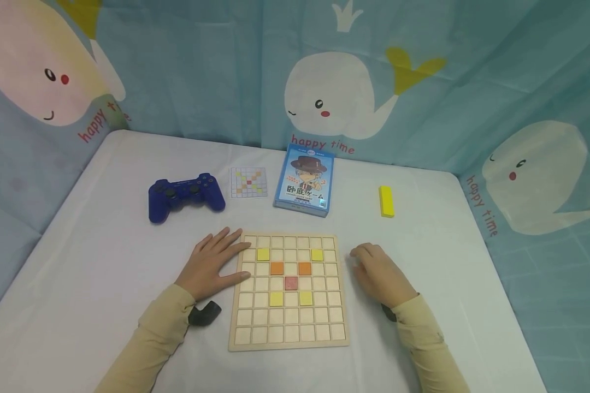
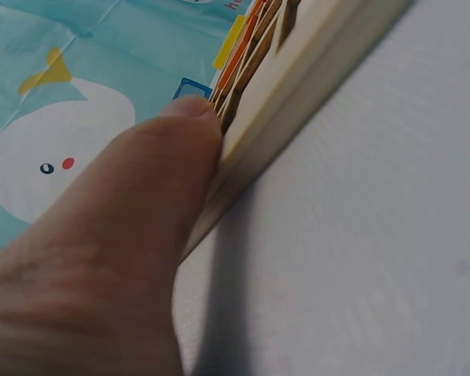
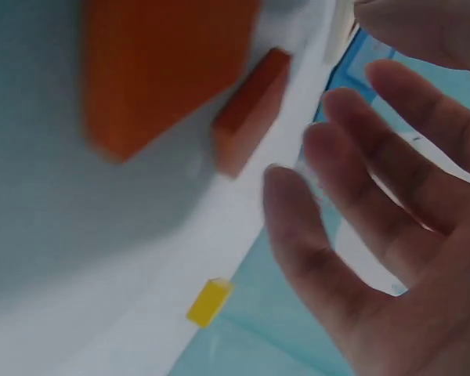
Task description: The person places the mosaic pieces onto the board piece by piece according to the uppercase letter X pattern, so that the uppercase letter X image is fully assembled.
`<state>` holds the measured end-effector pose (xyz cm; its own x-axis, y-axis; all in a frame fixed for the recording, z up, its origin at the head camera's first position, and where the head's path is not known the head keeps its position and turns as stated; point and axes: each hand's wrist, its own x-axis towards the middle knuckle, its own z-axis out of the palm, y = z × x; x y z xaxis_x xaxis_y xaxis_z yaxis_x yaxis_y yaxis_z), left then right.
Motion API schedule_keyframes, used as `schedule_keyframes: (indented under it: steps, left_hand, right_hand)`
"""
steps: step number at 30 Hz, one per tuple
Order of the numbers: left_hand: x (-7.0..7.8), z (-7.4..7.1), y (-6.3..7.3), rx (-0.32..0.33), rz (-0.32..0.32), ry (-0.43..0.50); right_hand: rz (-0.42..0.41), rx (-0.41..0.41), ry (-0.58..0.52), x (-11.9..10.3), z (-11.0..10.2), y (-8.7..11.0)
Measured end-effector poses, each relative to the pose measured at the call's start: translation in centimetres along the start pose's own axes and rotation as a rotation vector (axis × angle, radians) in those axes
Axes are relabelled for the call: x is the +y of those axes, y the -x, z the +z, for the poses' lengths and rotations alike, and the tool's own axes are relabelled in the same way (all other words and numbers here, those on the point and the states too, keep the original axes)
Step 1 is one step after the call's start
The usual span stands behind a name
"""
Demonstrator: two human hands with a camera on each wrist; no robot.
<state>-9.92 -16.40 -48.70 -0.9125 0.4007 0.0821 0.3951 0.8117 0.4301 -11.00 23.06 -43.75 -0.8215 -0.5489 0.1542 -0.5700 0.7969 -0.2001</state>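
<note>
A square wooden grid board [image 1: 289,346] lies on the table with a red tile [image 1: 291,283], two orange tiles [image 1: 277,268] and several yellow tiles [image 1: 263,254] in its cells. My left hand [image 1: 211,266] rests at the board's left edge, fingers spread, and the thumb [image 2: 157,172] lies against the rim in the left wrist view. Just right of the board hovers my right hand [image 1: 381,275], its fingers loosely bent and holding nothing. Two orange blocks [image 3: 168,70] [image 3: 254,113] show beside that hand in the right wrist view; the hand and forearm hide them in the head view.
Behind the board are a blue game controller [image 1: 186,196], a card with a coloured grid pattern [image 1: 248,182] and a blue game box [image 1: 305,180]. A yellow block [image 1: 386,201] lies at the back right. A whale-print curtain [image 1: 216,71] surrounds the table [image 1: 113,251].
</note>
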Motion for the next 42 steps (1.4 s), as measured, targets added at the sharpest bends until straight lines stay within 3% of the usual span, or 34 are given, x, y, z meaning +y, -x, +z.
schedule_keyframes:
  steps: [13,27,31,42]
  left_hand:
    - [0.0,0.1,0.0,0.044,0.024,0.011]
    - [-0.1,0.1,0.0,-0.004,0.001,0.006]
    - [-0.1,0.1,0.0,-0.005,-0.001,0.003]
    - [0.0,0.0,0.0,0.012,0.002,0.013]
  right_hand:
    - [0.096,-0.096,-0.026,1.3,-0.1,0.7]
    - [0.098,-0.137,-0.016,1.0,-0.3,1.1]
    - [0.022,-0.1,-0.007,-0.5,-0.8,0.4]
    - [-0.336,-0.071,-0.09,-7.4,-1.1,-2.2]
